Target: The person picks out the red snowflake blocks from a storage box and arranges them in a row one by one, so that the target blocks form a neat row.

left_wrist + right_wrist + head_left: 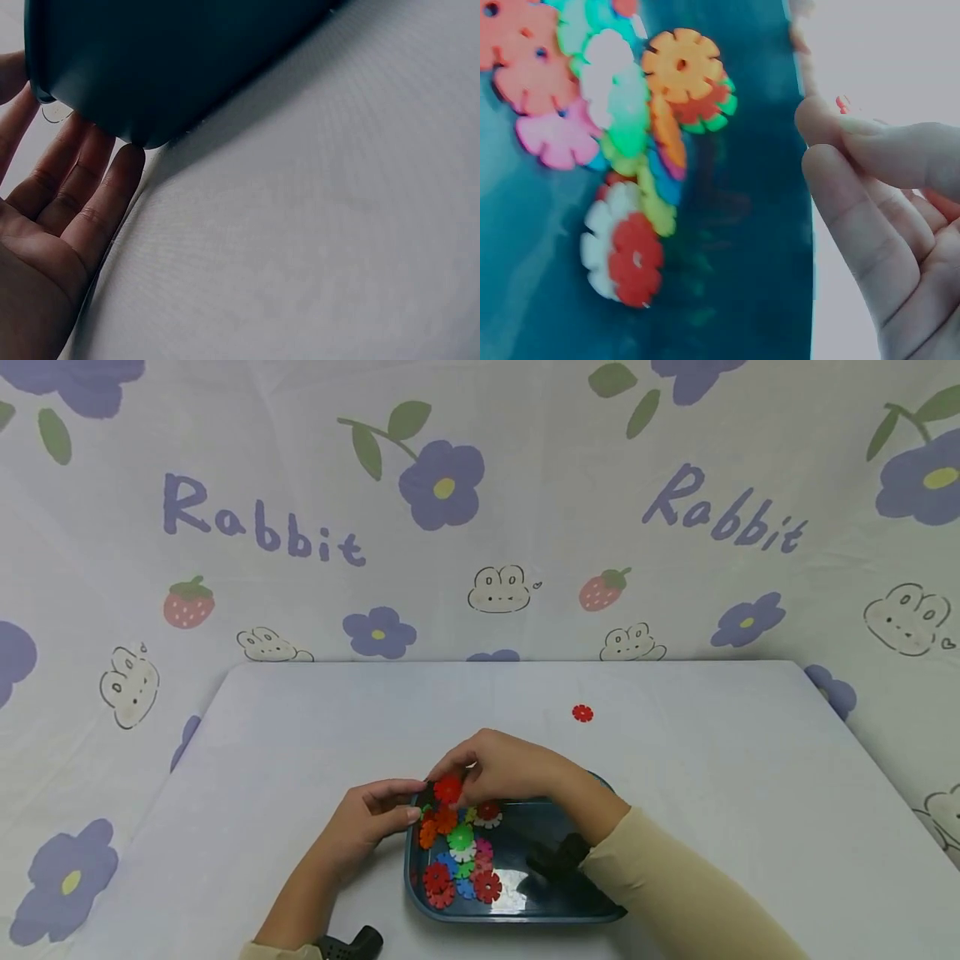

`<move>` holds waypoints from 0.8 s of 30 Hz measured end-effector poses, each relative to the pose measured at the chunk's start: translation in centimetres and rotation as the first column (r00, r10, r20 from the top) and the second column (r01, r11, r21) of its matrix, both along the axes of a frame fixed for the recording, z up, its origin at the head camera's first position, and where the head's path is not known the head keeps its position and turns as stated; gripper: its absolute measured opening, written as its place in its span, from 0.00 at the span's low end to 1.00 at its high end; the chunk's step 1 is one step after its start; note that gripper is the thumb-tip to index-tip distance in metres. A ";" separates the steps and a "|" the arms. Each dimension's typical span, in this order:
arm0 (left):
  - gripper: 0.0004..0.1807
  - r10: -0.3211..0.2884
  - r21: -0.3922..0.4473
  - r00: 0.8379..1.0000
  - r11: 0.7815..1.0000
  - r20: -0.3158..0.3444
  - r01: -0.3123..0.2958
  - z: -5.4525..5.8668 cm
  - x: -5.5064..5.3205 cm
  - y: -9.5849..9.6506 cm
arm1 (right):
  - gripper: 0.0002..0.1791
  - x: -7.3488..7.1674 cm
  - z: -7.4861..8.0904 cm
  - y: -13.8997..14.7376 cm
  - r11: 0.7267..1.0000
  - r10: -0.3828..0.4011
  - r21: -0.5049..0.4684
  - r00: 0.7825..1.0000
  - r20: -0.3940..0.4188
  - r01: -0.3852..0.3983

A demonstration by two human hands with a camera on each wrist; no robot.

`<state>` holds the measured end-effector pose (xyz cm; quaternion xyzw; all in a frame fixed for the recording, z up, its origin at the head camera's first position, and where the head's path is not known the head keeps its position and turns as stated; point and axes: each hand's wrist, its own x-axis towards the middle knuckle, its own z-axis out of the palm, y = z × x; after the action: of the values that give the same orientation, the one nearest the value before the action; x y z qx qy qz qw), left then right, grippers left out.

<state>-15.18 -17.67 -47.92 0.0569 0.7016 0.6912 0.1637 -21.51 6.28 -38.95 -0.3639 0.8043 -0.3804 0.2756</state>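
Observation:
A dark teal tray (525,917) holds several notched plastic snowflake discs (465,868) in red, orange, green, blue, pink and white. Over its far left corner, my right hand (510,768) pinches a red snowflake disc (448,789) between thumb and fingers; the right wrist view hides most of that disc behind the thumb (900,154). At the tray's left side rests my left hand (363,818), its fingers extended. In the left wrist view those fingertips (129,161) press against the tray's outer wall (150,75).
A lone red snowflake disc (582,713) lies on the white table (712,760) behind the tray. Printed rabbit cloth (525,485) hangs past the far table edge. Black straps with camera mounts (360,943) sit at both wrists.

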 end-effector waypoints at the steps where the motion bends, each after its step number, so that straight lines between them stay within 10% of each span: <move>1: 0.23 0.000 -0.001 1.000 1.000 0.002 0.000 0.0 0.0 0.0 | 0.20 -0.1 0.2 0.2 1.000 -0.011 -0.005 1.000 -0.001 0.011; 14: 0.21 0.012 0.008 0.999 1.000 0.037 -0.013 0.0 0.0 0.1 | 0.21 -1.6 2.8 3.5 0.963 -0.222 -0.169 0.974 -0.050 0.211; 24: 0.22 0.021 0.010 0.999 1.000 0.036 -0.021 0.2 0.1 0.1 | 0.22 -4.8 3.2 9.4 0.867 -0.486 -0.190 0.867 -0.108 0.461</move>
<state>-15.10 -17.55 -47.75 0.0381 0.6954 0.6975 0.1688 -26.35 15.69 -35.78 -0.2036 0.8550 -0.4700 0.0815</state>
